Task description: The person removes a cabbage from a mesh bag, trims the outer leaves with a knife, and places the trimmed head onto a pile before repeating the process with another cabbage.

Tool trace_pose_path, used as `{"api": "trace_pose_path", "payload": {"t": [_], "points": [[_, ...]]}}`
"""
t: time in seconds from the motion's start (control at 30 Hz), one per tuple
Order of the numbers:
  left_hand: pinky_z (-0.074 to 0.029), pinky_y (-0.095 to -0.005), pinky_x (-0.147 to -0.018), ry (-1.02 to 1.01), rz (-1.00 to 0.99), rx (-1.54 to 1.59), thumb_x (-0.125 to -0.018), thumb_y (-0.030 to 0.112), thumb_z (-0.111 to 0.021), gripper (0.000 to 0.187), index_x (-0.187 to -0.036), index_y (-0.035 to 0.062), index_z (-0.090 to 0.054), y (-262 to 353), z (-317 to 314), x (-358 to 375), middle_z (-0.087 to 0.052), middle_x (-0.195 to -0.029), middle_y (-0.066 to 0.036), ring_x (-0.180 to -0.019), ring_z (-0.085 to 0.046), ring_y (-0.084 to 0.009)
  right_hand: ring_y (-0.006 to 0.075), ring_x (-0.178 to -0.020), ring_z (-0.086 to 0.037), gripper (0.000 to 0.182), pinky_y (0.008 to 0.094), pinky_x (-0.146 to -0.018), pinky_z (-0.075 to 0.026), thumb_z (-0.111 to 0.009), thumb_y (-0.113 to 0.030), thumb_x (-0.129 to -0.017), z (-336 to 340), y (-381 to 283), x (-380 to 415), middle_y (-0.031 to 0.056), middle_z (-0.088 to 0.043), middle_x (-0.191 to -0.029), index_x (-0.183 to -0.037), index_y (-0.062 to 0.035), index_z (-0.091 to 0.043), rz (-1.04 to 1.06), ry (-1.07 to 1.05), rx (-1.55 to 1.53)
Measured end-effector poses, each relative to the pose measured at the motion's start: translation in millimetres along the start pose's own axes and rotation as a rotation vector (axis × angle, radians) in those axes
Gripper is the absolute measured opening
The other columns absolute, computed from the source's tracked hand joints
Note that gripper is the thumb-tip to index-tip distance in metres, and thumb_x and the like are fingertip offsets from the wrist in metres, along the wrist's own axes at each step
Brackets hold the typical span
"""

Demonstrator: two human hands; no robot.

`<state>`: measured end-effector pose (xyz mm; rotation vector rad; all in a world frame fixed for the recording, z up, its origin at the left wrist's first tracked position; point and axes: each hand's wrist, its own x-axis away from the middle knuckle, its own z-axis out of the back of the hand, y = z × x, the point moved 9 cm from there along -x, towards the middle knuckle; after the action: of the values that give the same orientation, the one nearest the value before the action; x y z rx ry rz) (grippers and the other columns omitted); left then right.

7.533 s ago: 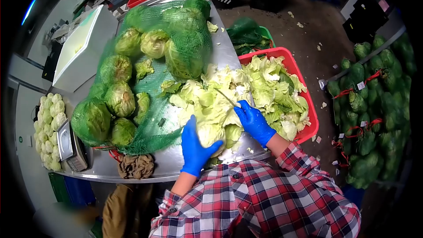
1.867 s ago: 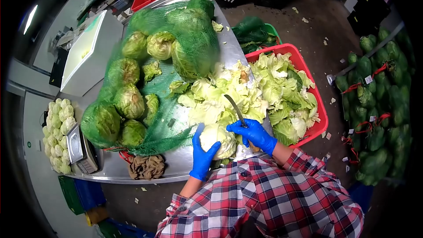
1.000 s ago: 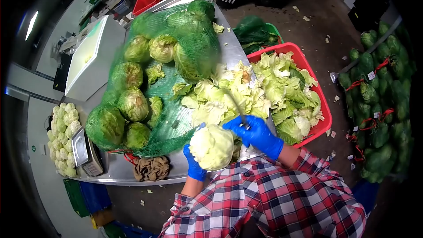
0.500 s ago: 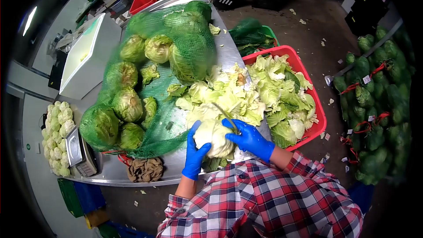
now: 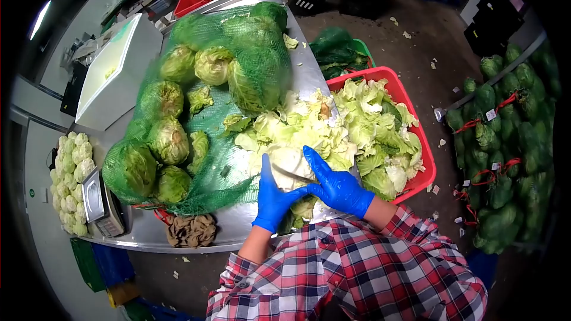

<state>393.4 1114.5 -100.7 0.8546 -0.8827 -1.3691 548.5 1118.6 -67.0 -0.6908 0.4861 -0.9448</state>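
A pale, trimmed cabbage [image 5: 290, 163] is held low over the table's near edge. My left hand [image 5: 275, 197], in a blue glove, cups it from the left and below, fingers up along its side and thumb reaching right. In my blue-gloved right hand [image 5: 340, 190] is a knife [image 5: 288, 173], its narrow blade lying across the front of the cabbage and pointing left. The right index finger stretches along the cabbage's right side; the knife's handle is hidden in the palm. Loose cabbage leaves [image 5: 303, 128] are heaped just beyond both hands.
A green net [image 5: 223, 142] with several untrimmed cabbages [image 5: 168, 141] covers the table's left. Leaves fill a red crate [image 5: 429, 166] at right. A scale [image 5: 102, 205], trimmed cabbages [image 5: 72, 184] and a brown cloth [image 5: 191, 230] are at left. Netted green produce [image 5: 505, 160] stands far right.
The knife blade has swung from pointing up and away to lying leftward across the cabbage. The cabbage has turned in my left hand, and my right index finger has stretched out.
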Motion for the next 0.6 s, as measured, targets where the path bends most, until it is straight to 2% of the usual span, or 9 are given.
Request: {"api": "trace_pose_path", "payload": {"t": [0.07,0.1,0.2,0.3,0.37,0.43,0.5,0.53,0.6], "points": [[-0.037,-0.0387,-0.103,-0.002,0.003,-0.019,-0.056,0.041,-0.088,0.124,-0.142,-0.0085,-0.015,1.3,0.3,-4.5,-0.035,-0.14,-0.026,-0.127,-0.041,-0.0347,0.0323,-0.062,-0.063,0.077,0.0377,-0.055,-0.051,-0.057,-0.033,-0.089,-4.1,1.7,-1.5,0.0147,-0.022,-0.151,-0.148,-0.0067,-0.015,-0.054,-0.066,0.075],[-0.037,-0.039,-0.103,-0.017,-0.001,-0.022,-0.057,0.041,-0.088,0.123,-0.141,-0.0099,-0.016,10.8,0.3,-6.0,-0.037,-0.138,-0.027,-0.126,-0.041,-0.0353,0.0339,-0.063,-0.064,0.076,0.0396,-0.054,-0.051,-0.054,-0.035,-0.091,-2.8,2.3,-3.7,0.0209,-0.031,-0.145,-0.148,-0.0076,-0.012,-0.04,-0.036,0.106],[-0.037,-0.0393,-0.103,-0.011,0.0,-0.132,-0.057,0.042,-0.087,0.122,-0.141,-0.0106,-0.016,9.5,-1.8,-8.5,-0.037,-0.138,-0.027,-0.126,-0.042,-0.0353,0.0325,-0.058,-0.064,0.071,0.0394,-0.051,-0.051,-0.053,-0.036,-0.091,-5.0,8.5,-10.6,0.022,-0.036,-0.142,-0.146,-0.0061,-0.019,-0.13,-0.092,0.23],[-0.041,-0.04,-0.099,0.008,-0.051,-0.195,-0.059,0.037,-0.087,0.119,-0.142,-0.0084,-0.015,12.1,-4.4,-11.4,-0.043,-0.133,-0.027,-0.12,-0.048,-0.0348,0.031,-0.053,-0.062,0.061,0.0395,-0.05,-0.051,-0.052,-0.038,-0.091,-5.3,16.4,-15.1,0.0225,-0.044,-0.136,-0.139,-0.0042,-0.035,-0.084,0.014,0.233],[-0.042,-0.0401,-0.098,0.002,-0.06,-0.212,-0.059,0.034,-0.088,0.12,-0.143,-0.0067,-0.013,14.8,-4.8,-10.2,-0.045,-0.131,-0.026,-0.118,-0.05,-0.0343,0.0303,-0.051,-0.061,0.05,0.0392,-0.05,-0.051,-0.052,-0.035,-0.092,1.3,32.7,-15.4,0.0222,-0.05,-0.129,-0.131,-0.0036,-0.044,-0.177,0.105,0.059],[-0.042,-0.04,-0.099,-0.028,-0.052,-0.185,-0.058,0.033,-0.089,0.122,-0.144,-0.0061,-0.012,23.3,-4.2,-2.0,-0.045,-0.131,-0.026,-0.119,-0.05,-0.0343,0.0248,-0.049,-0.058,0.041,0.0347,-0.048,-0.048,-0.049,-0.033,-0.094,20.6,56.4,-17.8,0.0181,-0.057,-0.108,-0.124,-0.0042,-0.05,-0.198,0.279,-0.086],[-0.034,-0.039,-0.106,-0.049,-0.004,0.018,-0.058,0.028,-0.089,0.121,-0.144,-0.0049,-0.01,-4.9,-6.3,12.7,-0.036,-0.14,-0.025,-0.127,-0.041,-0.0349,0.0193,-0.046,-0.054,0.034,0.0302,-0.046,-0.045,-0.046,-0.031,-0.097,39.8,88.3,-19.1,0.0141,-0.064,-0.087,-0.117,-0.0048,-0.055,-0.225,0.442,-0.263],[-0.034,-0.0384,-0.106,-0.047,-0.026,0.087,-0.058,0.026,-0.089,0.121,-0.145,-0.0033,-0.009,-9.3,-1.8,17.1,-0.035,-0.141,-0.024,-0.128,-0.04,-0.0332,0.0131,-0.04,-0.049,0.038,0.0264,-0.038,-0.04,-0.047,-0.035,-0.098,22.5,104.6,-7.4,0.0092,-0.064,-0.088,-0.118,-0.0031,-0.054,-0.64,0.244,-0.673],[-0.034,-0.0371,-0.106,-0.05,0.078,0.277,-0.064,0.02,-0.085,0.114,-0.146,-0.0003,-0.009,-14.5,4.3,20.9,-0.035,-0.141,-0.02,-0.128,-0.039,-0.0285,0.0074,-0.038,-0.043,0.038,0.0205,-0.035,-0.033,-0.041,-0.036,-0.099,16.7,106.2,-6.5,0.0065,-0.063,-0.094,-0.118,-0.0049,-0.054,-0.503,0.26,-0.7]]}}
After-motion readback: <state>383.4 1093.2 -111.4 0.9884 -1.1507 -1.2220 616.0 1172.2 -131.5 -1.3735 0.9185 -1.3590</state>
